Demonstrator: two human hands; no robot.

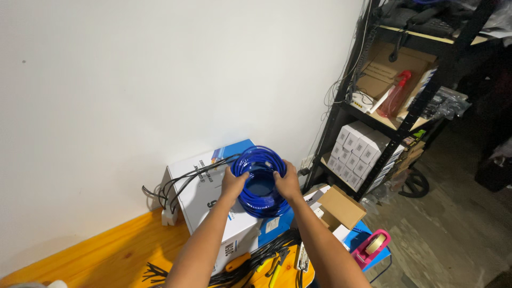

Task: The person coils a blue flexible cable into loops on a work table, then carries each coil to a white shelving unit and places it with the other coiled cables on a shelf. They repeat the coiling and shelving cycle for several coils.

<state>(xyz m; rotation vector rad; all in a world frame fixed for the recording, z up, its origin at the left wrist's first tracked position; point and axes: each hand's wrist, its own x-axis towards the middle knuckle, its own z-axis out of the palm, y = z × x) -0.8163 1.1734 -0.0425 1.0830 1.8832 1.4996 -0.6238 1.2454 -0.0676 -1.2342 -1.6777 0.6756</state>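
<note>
A coil of blue cable (pixel 260 160) is held up over a white and blue cardboard box (pixel 205 197) that stands on the wooden table (pixel 114 256). My left hand (pixel 233 181) grips the coil's left side. On the coil's right side, my right hand (pixel 288 183) holds it with the fingers curled over the loops. Both forearms reach up from the bottom of the view.
Black cables (pixel 176 186) and a white power strip (pixel 169 216) lie left of the box. Cable ties (pixel 261 256) and an orange-handled tool (pixel 237 261) sit on the table. A pink tape dispenser (pixel 373 246), small cartons (pixel 341 207) and a black shelf rack (pixel 394 106) of boxes stand right.
</note>
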